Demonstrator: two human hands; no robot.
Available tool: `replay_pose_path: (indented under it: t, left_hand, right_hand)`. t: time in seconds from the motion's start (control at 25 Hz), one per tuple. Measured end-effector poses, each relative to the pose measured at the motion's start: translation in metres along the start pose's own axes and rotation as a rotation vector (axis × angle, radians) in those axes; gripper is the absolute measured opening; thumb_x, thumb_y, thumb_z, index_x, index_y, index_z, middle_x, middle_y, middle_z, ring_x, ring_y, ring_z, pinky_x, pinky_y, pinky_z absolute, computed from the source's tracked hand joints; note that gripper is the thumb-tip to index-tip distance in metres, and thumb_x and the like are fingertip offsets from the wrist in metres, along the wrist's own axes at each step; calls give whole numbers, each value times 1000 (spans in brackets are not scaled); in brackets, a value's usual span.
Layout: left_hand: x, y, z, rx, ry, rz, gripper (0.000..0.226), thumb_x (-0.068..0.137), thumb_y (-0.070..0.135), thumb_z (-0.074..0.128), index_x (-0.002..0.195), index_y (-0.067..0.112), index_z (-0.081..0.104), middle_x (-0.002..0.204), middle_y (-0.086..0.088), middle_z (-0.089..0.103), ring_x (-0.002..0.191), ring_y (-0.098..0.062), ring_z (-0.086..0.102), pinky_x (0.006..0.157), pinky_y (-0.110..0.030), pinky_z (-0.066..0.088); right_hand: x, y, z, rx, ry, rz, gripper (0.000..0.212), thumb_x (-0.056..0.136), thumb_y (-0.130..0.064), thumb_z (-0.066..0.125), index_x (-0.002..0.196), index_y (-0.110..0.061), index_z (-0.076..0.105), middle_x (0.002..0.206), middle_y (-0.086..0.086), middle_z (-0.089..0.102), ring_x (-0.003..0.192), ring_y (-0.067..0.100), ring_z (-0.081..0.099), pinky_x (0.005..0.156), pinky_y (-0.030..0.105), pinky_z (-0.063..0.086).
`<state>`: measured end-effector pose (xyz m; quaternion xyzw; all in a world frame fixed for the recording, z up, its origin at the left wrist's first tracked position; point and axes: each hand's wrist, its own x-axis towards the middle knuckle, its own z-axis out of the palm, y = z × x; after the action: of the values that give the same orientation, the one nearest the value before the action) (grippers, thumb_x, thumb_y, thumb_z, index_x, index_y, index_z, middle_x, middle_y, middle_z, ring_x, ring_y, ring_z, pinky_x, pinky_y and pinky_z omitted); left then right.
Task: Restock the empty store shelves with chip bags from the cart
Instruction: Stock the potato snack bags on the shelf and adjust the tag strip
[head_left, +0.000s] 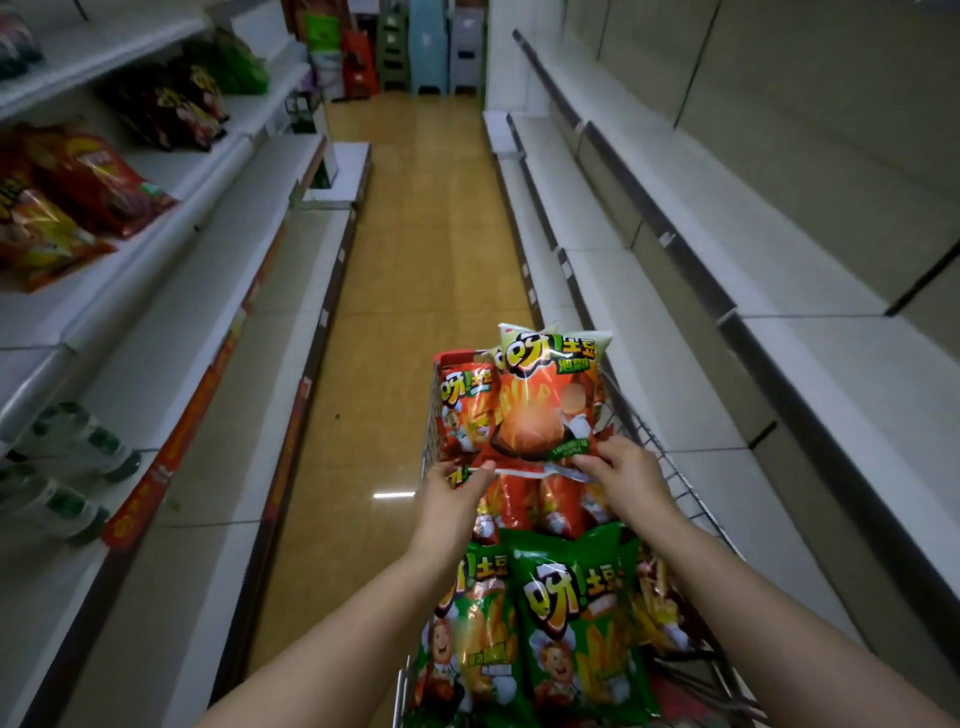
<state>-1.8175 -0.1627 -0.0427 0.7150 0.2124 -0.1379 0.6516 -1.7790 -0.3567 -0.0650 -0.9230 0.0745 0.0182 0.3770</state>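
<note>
A wire cart (670, 467) stands in the aisle, filled with chip bags. An orange chip bag (545, 400) is held upright above the far end of the cart. My left hand (452, 493) pinches its bottom left corner and my right hand (623, 478) pinches its bottom right edge. Another orange bag (462, 410) stands just behind it on the left. Green chip bags (571, 623) lie in the near part of the cart. The white shelves (675, 322) on the right hold nothing.
Shelves on the left carry red and orange snack bags (78, 192), dark bags (166, 104) farther back, and water bottles (67, 467) on a lower shelf. The tiled aisle floor (415, 234) runs ahead to stacked plastic stools (415, 47) at the far end.
</note>
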Motion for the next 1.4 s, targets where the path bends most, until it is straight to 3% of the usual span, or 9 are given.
replay_pose_path:
  t: [0.16,0.32,0.4,0.52,0.68,0.84,0.96,1.12,1.4]
  left_hand:
    - [-19,14,8,-80,-129,67,113,41,78,75,133,20,44,126,-3,61,110,-27,62,98,-49,46]
    - [-70,52,26,-77,-389,189,131,39,83,69,146,18,30,140,-2,48,124,-24,51,108,-44,39]
    - [-107,74,36,-98,-505,264,109,53,71,71,141,16,38,129,-4,59,112,-22,61,99,-40,47]
    - [-156,101,50,-165,-634,358,70,68,47,67,130,18,49,111,-4,69,92,-20,70,75,-28,57]
    - [-232,129,79,-133,-826,471,64,67,45,66,124,20,51,104,-2,71,84,-18,72,63,-21,56]
    - [-316,146,116,-103,-998,521,58,69,44,65,121,21,54,98,-2,73,78,-17,73,56,-18,54]
    - [-383,145,153,-65,-1135,543,59,67,44,66,120,19,55,96,-1,75,79,-17,73,58,-19,55]
    - [-486,131,208,82,-1341,553,60,66,50,65,115,16,60,95,-3,75,85,-20,72,78,-31,56]
    - [-642,103,289,388,-1526,603,54,67,55,64,94,9,71,85,-8,75,71,-20,73,73,-29,55]
  right_hand:
    - [-64,-6,-63,120,10,-60,23,84,-10,66,62,-10,59,69,-1,47,67,11,49,58,15,35]
    - [-128,-26,-118,68,17,-134,9,81,-20,69,73,-17,67,72,-5,47,70,4,49,65,22,35]
    - [-164,-42,-152,10,11,-119,2,82,-23,69,84,-23,70,74,-9,50,68,4,49,64,20,36]
    - [-216,-70,-205,119,67,-50,17,81,-36,69,97,-34,65,86,-12,64,75,3,61,71,17,48]
    - [-287,-95,-263,281,300,-48,68,67,-65,56,128,-36,45,114,-5,64,94,8,66,83,28,54]
    - [-365,-91,-309,295,573,-86,59,71,-60,60,122,-32,52,110,-3,68,96,13,67,88,42,54]
    - [-438,-77,-343,248,755,-59,54,65,-65,59,109,-33,59,104,-7,70,95,10,67,88,43,53]
    - [-545,-44,-386,86,980,77,65,67,-79,48,107,-31,60,100,-9,70,97,12,65,89,44,51]
    - [-696,10,-450,80,1168,313,59,73,-65,40,105,-21,64,104,4,69,100,28,64,91,47,49]
